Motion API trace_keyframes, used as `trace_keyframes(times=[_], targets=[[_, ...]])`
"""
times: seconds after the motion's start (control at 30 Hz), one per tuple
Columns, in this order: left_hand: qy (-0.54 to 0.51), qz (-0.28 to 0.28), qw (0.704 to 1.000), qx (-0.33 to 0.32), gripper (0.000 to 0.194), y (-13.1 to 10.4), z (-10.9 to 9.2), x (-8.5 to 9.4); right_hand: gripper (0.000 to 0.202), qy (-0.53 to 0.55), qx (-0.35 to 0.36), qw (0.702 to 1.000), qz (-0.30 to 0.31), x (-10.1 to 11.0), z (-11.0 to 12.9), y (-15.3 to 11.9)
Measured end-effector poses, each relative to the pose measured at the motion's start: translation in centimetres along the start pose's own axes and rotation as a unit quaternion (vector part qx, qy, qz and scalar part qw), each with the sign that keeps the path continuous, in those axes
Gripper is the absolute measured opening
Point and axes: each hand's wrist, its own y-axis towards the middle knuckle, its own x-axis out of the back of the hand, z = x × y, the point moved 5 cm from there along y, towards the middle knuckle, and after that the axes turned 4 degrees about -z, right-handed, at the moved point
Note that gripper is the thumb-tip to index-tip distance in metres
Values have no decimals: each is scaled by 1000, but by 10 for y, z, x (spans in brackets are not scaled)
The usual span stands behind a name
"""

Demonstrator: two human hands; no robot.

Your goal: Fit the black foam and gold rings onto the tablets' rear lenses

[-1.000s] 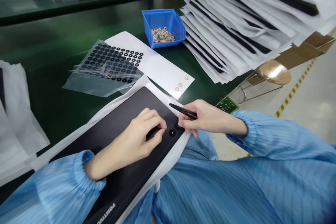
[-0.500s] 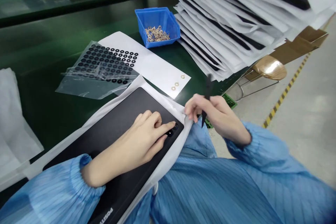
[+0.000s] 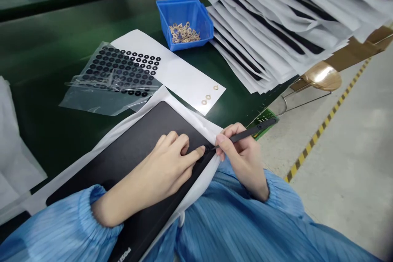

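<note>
A black tablet [image 3: 135,147] lies back side up on a white foam sleeve [image 3: 184,112], its dark camera area at the right corner. My left hand [image 3: 166,168] rests on the tablet, index finger stretched out with its tip at the camera area; the other fingers are bent, and I see nothing held. My right hand [image 3: 241,151] is closed around black tweezers [image 3: 242,135]. Their tip points left and meets the tablet's corner beside my left index fingertip. What lies under that fingertip is hidden.
Behind the tablet is a white sheet [image 3: 181,71] with several black rings [image 3: 135,65], partly under a clear plastic bag, and 3 tan rings. A blue bin [image 3: 166,20] holds small tan rings. Right of it rises a stack of white sleeves [image 3: 276,28]. A stool [image 3: 322,74] stands beyond.
My right hand has moved inward, and the tweezers have swung from upright to nearly flat, their tip now at the tablet's corner. My left hand stays in place. The view has shifted slightly.
</note>
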Motion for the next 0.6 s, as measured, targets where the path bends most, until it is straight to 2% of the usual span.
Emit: trace_keyframes(times=[0.3,0.6], targets=[[15,15,1000,8,34,0,1,-1,27,-4,16,1000,3,-2,1,1],[12,1,1000,-2,35,0,-1,0,26,-3,8,1000,3,-2,0,0]])
